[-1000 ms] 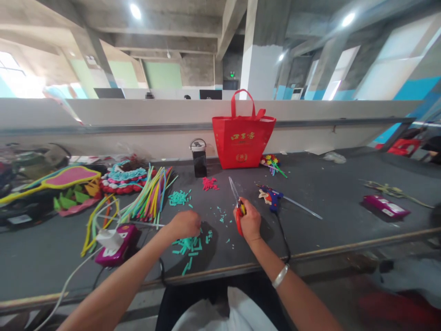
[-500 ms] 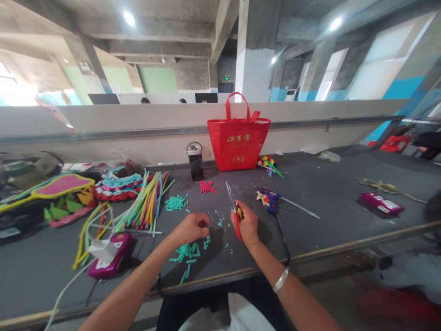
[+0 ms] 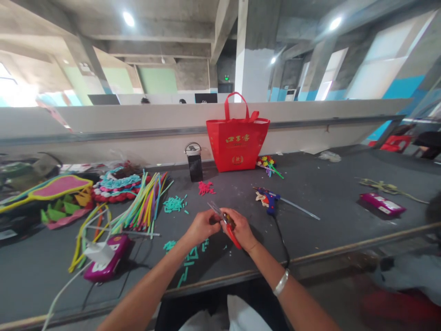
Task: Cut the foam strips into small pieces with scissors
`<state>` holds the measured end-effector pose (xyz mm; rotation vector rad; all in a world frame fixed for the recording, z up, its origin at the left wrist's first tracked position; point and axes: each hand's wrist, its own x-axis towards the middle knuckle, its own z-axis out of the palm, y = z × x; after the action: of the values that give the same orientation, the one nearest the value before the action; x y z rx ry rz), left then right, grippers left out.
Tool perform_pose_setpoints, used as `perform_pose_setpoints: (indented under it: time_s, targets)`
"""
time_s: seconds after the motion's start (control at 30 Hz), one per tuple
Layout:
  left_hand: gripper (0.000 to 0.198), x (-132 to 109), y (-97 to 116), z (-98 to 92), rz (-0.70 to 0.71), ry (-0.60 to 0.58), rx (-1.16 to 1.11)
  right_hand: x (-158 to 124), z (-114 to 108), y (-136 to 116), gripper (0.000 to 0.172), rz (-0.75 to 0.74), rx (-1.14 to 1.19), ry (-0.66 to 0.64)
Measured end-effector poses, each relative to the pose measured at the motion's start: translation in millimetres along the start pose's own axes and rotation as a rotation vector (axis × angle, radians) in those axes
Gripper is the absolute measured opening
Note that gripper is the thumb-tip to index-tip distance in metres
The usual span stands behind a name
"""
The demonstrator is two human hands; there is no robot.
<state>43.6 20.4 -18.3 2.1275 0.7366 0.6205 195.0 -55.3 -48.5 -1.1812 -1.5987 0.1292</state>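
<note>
My right hand (image 3: 241,227) is closed around red-handled scissors (image 3: 233,236), their blades pointing up and to the left. Close beside the blades, my left hand (image 3: 204,226) is pinched; whatever its fingertips hold is too small or hidden to make out. Below my left wrist lie cut teal pieces (image 3: 189,257), partly covered by the forearm. A second pile of short teal pieces (image 3: 174,204) sits beyond that hand, with a small heap of pinkish-red pieces (image 3: 206,187) to its right.
A blue glue gun (image 3: 269,198) with a clear stick and black cord lies to the right. Colourful straw-like strips (image 3: 146,202) and a purple power strip (image 3: 108,259) are on the left. Behind stand a black bottle (image 3: 195,165) and a red bag (image 3: 237,145).
My right hand has brought the scissors left and slightly down, turning the blades leftward. My left hand has moved a little right, so both hands now meet at the blades.
</note>
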Motion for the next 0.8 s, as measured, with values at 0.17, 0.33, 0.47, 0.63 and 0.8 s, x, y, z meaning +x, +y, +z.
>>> perform_pose_setpoints:
  time_s: [0.17,0.33,0.47,0.63,0.8]
  targets:
    - [0.015,-6.5,6.8,-8.6,0.001,0.000,0.057,-2.0,3.6,5.4,0.033,0.056,-0.008,0.070]
    - [0.016,-29.8,11.6,-35.3,-0.052,-0.202,0.259,-1.3,5.3,8.5,0.032,0.128,0.012,0.165]
    - [0.013,-33.3,18.8,-48.9,0.028,-0.235,0.433,0.1,4.2,6.1,0.030,0.163,0.009,0.168]
    - [0.014,0.2,32.4,-37.2,0.123,-0.032,0.336,0.6,2.8,4.7,0.031,0.196,0.009,0.213]
    - [0.016,24.2,32.9,-15.1,0.143,-0.033,0.232,1.8,1.9,3.8,0.031,0.190,-0.030,0.217]
